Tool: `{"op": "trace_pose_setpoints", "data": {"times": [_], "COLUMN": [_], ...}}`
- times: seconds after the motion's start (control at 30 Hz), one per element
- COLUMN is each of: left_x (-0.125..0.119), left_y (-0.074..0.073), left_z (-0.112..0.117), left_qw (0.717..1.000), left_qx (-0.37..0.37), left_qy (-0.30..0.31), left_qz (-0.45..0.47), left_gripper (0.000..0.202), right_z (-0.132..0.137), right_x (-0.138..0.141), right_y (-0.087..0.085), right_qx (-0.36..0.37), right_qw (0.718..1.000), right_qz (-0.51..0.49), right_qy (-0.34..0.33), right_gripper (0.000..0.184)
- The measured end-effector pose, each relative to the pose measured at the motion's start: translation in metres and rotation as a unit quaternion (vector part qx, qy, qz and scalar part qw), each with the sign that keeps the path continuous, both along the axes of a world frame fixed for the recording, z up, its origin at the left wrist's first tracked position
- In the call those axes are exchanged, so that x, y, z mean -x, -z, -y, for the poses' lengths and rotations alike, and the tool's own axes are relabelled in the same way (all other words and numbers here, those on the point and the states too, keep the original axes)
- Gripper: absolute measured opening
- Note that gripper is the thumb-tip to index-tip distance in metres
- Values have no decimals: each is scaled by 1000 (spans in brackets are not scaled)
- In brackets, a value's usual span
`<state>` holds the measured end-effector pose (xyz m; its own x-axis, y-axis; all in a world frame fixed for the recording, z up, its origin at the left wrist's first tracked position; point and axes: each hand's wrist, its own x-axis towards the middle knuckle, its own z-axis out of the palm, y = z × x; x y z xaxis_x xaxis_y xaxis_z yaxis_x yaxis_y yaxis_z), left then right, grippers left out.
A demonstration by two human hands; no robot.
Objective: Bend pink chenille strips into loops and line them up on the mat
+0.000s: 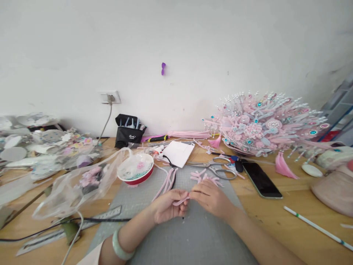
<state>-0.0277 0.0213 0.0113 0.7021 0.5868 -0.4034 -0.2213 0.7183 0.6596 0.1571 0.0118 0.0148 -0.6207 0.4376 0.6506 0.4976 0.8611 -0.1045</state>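
Note:
Above the grey cutting mat [176, 246], my left hand [168, 207] is closed on a pale pink pipe cleaner [180, 202], which looks bent where it comes out between thumb and fingers. The fingertips of my right hand [212, 195] meet the left ones and pinch the same pipe cleaner at its end. Just beyond the right hand lies a cluster of short pink pipe-cleaner pieces [198, 176], partly covered by that hand. Longer pink pipe cleaners [167, 182] rest on the mat past the left hand. Open metal scissors [212, 165] lie behind the right hand.
A red-rimmed bowl of beads [138, 179] and a clear plastic bag [68, 195] stand left. A metal ruler [110, 213] and a cable [104, 220] cross the left side. To the right are a phone [260, 178], a striped stick [317, 227] and a large pink beaded headdress [264, 129].

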Motion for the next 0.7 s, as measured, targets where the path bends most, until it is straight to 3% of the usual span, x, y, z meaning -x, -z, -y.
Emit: {"op": "trace_pose_setpoints", "data": {"times": [0.17,0.43,0.57,0.7], "left_x": [-1,-2,-2,-4], "left_y": [-2,-6,-8,-12], "left_z": [2,0,2,9], "left_qw": [1000,982,936,859], "left_qx": [-10,-169,-313,-446], "left_qy": [6,-25,-19,-19], "left_qz": [-2,-80,-159,-250], "left_gripper": [23,22,24,20], "right_z": [-1,3,5,7], "right_x": [-1,0,1,4], "right_y": [-1,-5,-6,-5], "right_qx": [-52,-44,7,65], "right_qw": [999,999,999,998], "right_qz": [4,23,39,25], "right_qy": [8,23,14,2], "right_gripper": [15,14,16,16]}}
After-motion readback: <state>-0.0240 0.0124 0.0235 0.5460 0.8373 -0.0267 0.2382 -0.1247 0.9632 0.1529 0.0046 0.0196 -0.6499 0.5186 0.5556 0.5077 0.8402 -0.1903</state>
